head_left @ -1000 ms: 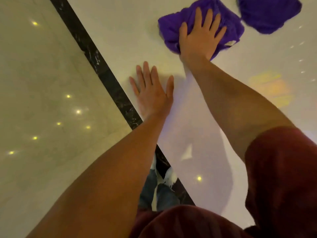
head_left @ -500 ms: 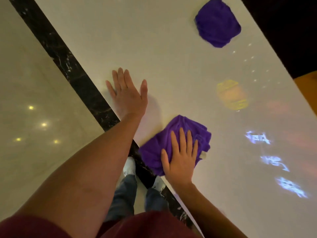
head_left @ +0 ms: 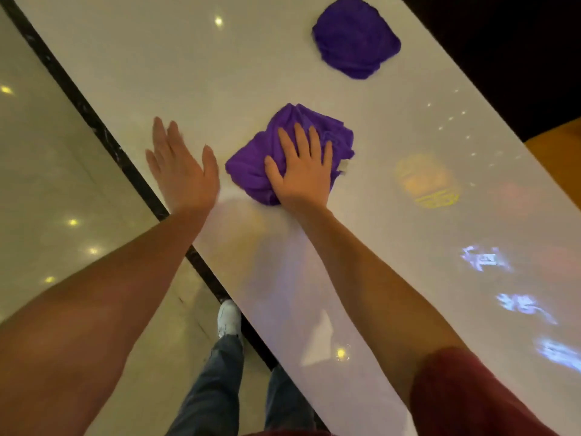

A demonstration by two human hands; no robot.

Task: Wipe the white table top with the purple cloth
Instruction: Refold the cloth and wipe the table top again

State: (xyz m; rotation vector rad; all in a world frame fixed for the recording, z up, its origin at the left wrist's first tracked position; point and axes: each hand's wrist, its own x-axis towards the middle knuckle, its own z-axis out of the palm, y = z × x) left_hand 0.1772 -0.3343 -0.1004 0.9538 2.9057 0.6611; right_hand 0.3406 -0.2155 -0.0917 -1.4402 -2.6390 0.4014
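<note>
- left hand (head_left: 180, 171) is lying flat, fingers straight, near the worktop's (head_left: 195, 83) left edge, holding nothing
- right hand (head_left: 301, 171) is pressing down with spread fingers on the bunched purple cloth (head_left: 283, 152), just right of the left hand
- second purple cloth (head_left: 356, 37) is sitting farther off, well apart

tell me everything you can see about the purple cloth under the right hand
The purple cloth is a deep violet, soft-looking fabric like a towel, bunched into a crumpled, creased heap instead of spread flat. It lies on the white table top, near the edge closest to the person. The right hand presses on it with straight, spread fingers, covering its near right part. The left hand is beside it, not touching it. A small pale tag seems to stick out at its right edge.
</note>
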